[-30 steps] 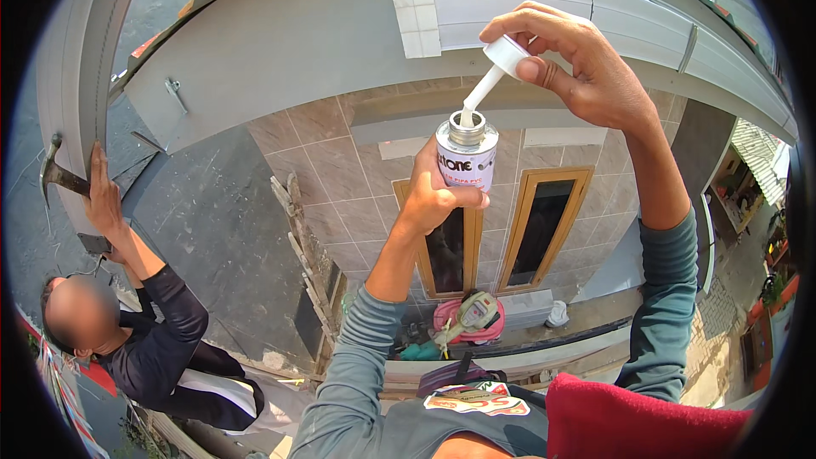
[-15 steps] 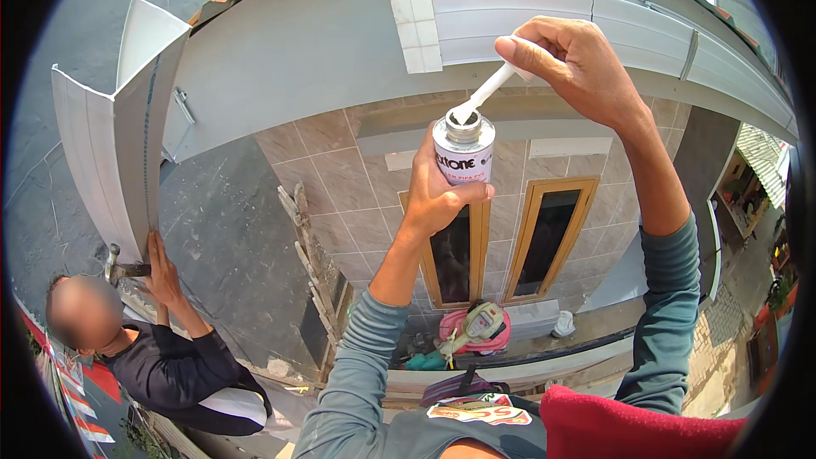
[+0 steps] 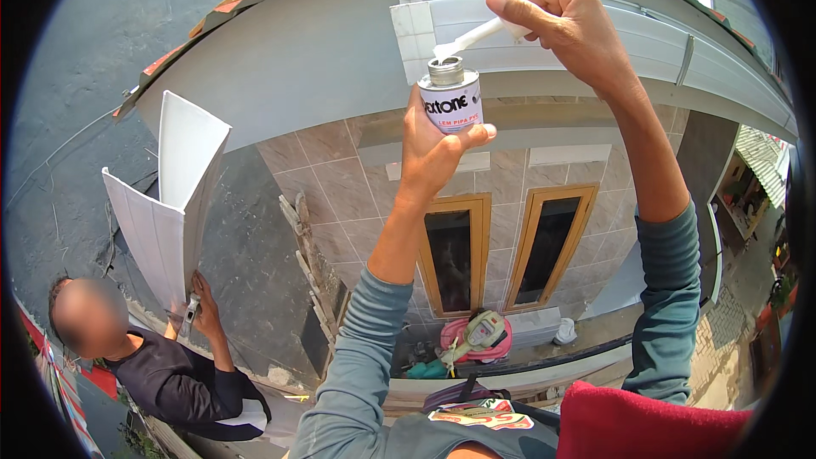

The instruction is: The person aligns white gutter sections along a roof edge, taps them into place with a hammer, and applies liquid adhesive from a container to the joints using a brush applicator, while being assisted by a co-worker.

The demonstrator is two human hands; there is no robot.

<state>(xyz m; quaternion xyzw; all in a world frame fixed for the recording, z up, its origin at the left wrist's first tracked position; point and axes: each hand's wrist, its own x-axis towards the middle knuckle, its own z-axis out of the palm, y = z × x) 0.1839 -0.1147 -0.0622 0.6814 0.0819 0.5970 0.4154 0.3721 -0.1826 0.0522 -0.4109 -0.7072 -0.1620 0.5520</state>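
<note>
My left hand (image 3: 429, 157) is closed around a small white can of glue (image 3: 450, 106), its metal neck open at the top. Above it, my right hand (image 3: 582, 38) pinches the upper end of a white-coated glue brush (image 3: 478, 36). The brush slants down to the left, its wet white tip at the mouth of the can; whether it touches the rim I cannot tell. Behind both hands a white gutter (image 3: 633, 42) runs along the eaves, with its squared end piece (image 3: 414, 34) just beyond the can.
At the left a co-worker (image 3: 183, 382) holds up a long white gutter piece (image 3: 195, 161), with a hammer (image 3: 192, 308) at their hand. Below are a tiled wall, two wood-framed windows (image 3: 548, 242), a power tool (image 3: 483, 330) on something pink, and rough wooden poles (image 3: 310, 255).
Both my hands have risen, and the brush tip has come up out of the can's neck. The co-worker's gutter piece has shifted right and lower.
</note>
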